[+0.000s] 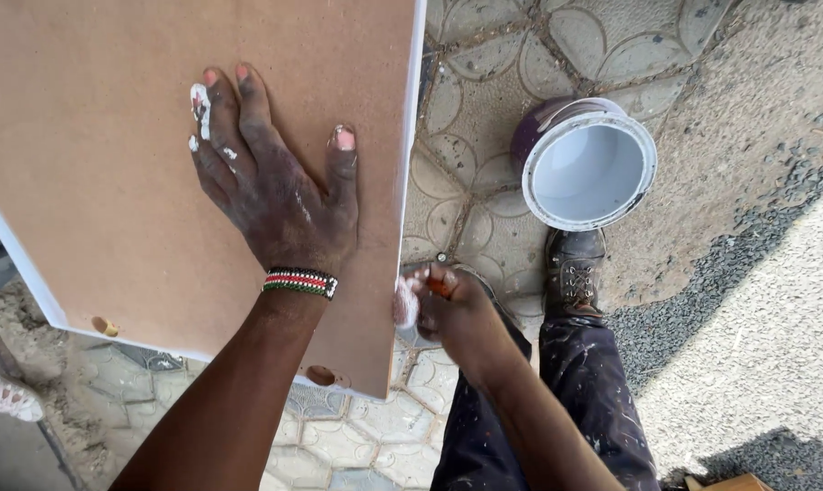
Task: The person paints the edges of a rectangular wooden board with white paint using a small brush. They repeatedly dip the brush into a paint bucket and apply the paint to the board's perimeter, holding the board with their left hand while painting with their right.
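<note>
Both arms are bare, no sleeves at all. The left hand [279,195] has white paint smeared on its fingers [202,105], and there's a beaded bracelet [300,282] on that wrist with red, green, white and black bands. The right hand [452,309] looks paint-smudged too. Dark trousers [575,400] are flecked with paint, over a scuffed black lace-up boot [572,268].

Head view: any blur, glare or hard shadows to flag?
Head view: daylight, mostly sharp; right hand with its white-tipped tool slightly motion-blurred at the flat brown fibreboard panel's edge; left hand crisp, flat on the panel; round white paint bucket bright inside but not blown out; hard shadow bottom right on the gravel.
</note>
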